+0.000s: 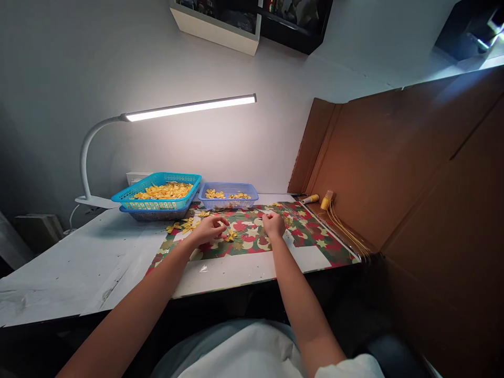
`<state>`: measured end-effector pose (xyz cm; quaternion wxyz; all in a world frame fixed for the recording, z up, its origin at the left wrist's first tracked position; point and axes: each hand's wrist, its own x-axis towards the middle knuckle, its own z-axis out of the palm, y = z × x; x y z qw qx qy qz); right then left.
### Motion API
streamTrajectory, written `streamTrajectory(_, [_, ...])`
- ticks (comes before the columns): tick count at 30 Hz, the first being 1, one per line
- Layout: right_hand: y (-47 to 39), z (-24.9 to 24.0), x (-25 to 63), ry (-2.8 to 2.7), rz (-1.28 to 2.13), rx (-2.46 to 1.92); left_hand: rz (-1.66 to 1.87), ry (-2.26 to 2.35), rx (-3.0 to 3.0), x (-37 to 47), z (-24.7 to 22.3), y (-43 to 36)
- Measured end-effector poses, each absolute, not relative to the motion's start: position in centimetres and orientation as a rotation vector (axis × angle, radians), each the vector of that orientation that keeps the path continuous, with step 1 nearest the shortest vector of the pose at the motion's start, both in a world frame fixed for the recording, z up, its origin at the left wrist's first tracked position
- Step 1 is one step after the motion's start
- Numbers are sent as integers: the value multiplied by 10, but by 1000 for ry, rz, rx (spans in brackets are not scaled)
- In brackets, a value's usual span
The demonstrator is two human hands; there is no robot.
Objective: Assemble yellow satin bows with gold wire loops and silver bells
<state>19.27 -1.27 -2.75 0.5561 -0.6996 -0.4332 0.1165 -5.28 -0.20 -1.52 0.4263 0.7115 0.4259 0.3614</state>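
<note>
My left hand (210,230) hovers over the patterned sheet, its fingers loosely curved and apart, with nothing visible in them. Just right of its fingertips lies a yellow ribbon bow (231,235). My right hand (274,224) is closed in a pinch, fingertips pointing left. Something small and thin may stick out of that pinch, but I cannot make it out. More yellow bows (189,225) lie beyond my left wrist. Under both hands spreads a red, green and cream sheet with stars (252,248).
A turquoise basket (157,205) heaped with yellow bows sits on another basket at the back left. Beside it stands a blue-violet basket (228,203) with some bows. A lamp (189,108) reaches overhead. Golden wires (346,228), a yellow spool (326,201) and a cardboard wall (409,168) border the right.
</note>
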Motion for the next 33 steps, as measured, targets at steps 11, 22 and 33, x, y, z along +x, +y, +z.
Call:
streamTrajectory(11, [-20,-26,190,-1329,-13,-1660,1034,973,1824,-47,-10,-9])
streamTrajectory(22, [-33,-30,153,-2016,167,-1308,1100,960,1874,-44,-14,-7])
streamTrajectory(33, [-35,-29,154,-2071,234,-1334,1058,1034,1881,-43,-16,-8])
